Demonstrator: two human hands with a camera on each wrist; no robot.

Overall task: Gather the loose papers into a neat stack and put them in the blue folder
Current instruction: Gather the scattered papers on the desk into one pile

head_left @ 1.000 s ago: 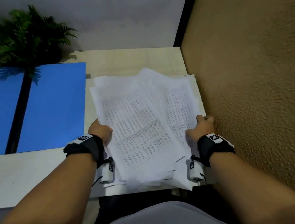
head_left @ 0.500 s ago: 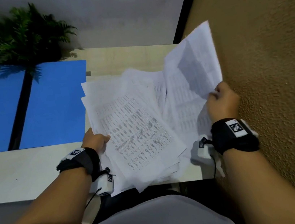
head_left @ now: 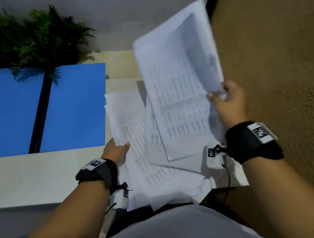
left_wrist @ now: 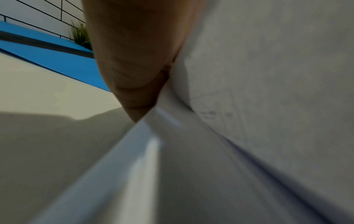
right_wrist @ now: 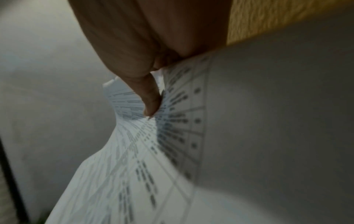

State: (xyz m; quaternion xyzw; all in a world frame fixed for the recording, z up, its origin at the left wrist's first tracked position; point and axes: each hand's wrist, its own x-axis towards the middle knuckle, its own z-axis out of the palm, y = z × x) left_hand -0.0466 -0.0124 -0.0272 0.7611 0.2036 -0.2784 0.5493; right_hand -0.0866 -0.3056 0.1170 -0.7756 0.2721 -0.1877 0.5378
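Observation:
An untidy pile of printed papers lies on the desk's right part and overhangs its near edge. My right hand pinches a few printed sheets by their right edge and holds them tilted up above the pile; in the right wrist view the thumb presses on these sheets. My left hand grips the pile's left edge, thumb on top, other fingers hidden under the paper; its palm fills the left wrist view beside the pile. The blue folder lies open and flat, left of the pile.
A green fern stands at the back left, its fronds over the folder's far edge. A rough ochre wall closes the desk's right side, close to my right hand. Bare white desk top lies in front of the folder.
My right hand has lifted a few sheets off the pile's right side and raised them, swinging them left over the pile. My left hand stayed at the pile's left edge.

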